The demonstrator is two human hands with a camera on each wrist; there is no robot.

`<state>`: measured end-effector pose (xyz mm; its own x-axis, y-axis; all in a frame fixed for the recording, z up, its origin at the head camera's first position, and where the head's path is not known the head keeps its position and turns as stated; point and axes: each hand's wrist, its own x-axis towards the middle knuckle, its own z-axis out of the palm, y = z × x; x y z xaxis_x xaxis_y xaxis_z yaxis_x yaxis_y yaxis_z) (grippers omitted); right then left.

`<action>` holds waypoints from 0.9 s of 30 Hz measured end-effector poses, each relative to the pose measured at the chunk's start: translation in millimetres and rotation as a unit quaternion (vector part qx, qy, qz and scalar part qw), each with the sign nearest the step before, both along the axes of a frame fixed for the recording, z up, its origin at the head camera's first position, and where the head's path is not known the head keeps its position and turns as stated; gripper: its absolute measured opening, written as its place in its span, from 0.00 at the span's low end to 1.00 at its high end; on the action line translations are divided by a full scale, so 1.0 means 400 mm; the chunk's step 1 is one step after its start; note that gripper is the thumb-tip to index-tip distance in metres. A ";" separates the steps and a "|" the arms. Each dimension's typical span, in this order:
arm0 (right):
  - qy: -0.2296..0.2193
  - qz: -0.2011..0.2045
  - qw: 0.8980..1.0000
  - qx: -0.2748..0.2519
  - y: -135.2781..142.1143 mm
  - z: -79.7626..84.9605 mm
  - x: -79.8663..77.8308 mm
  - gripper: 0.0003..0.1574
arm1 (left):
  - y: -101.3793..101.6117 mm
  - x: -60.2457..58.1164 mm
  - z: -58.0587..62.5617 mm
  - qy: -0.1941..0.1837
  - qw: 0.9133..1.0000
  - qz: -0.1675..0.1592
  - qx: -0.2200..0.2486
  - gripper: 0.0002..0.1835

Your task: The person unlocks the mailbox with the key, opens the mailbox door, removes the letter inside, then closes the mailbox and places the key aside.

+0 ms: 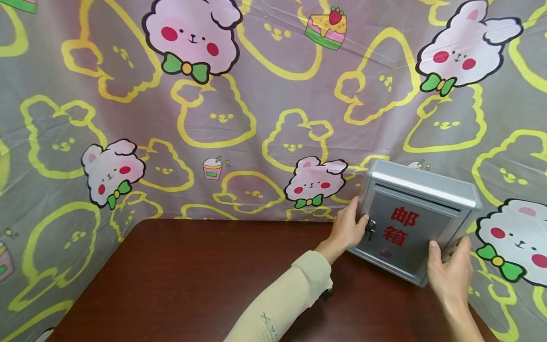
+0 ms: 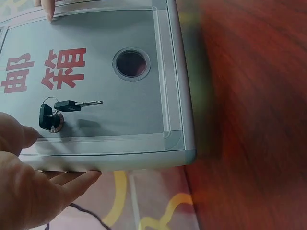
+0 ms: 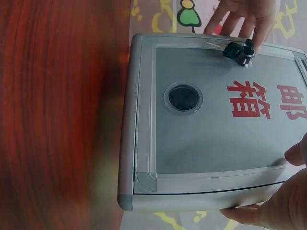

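A grey metal mailbox (image 1: 410, 199) with red Chinese characters on its front stands tilted at the right side of the table. My left hand (image 1: 348, 228) grips its left side, thumb on the front edge and fingers around the side. On the opposite side, my right hand (image 1: 453, 270) holds it the same way, its thumb on the front frame. Two keys (image 2: 67, 105) on a ring hang at the lock near my left thumb. A round window (image 2: 131, 64) sits low on the door. The mailbox's back is hidden.
The dark red-brown wooden table (image 1: 179, 275) extends to the left of the mailbox. A cloth (image 1: 265, 109) printed with white bunnies and yellow outlines hangs behind the table and along its sides.
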<state>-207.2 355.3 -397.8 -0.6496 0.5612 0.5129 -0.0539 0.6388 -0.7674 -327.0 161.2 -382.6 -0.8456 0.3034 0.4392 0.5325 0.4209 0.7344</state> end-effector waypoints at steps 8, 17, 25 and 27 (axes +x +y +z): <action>0.048 0.000 0.998 0.039 -0.030 0.020 -0.017 0.25 | -0.042 -0.007 0.021 0.011 1.000 0.007 0.005 0.28; 0.064 0.021 0.997 0.032 -0.066 0.039 -0.040 0.23 | -0.092 -0.015 0.047 0.032 0.999 0.008 0.020 0.28; 0.064 0.048 0.996 0.033 -0.113 0.048 -0.067 0.19 | -0.153 -0.018 0.061 0.017 0.999 0.027 0.022 0.29; 0.067 0.055 0.996 0.037 -0.128 0.051 -0.075 0.18 | -0.174 -0.016 0.067 0.013 0.999 0.038 0.018 0.31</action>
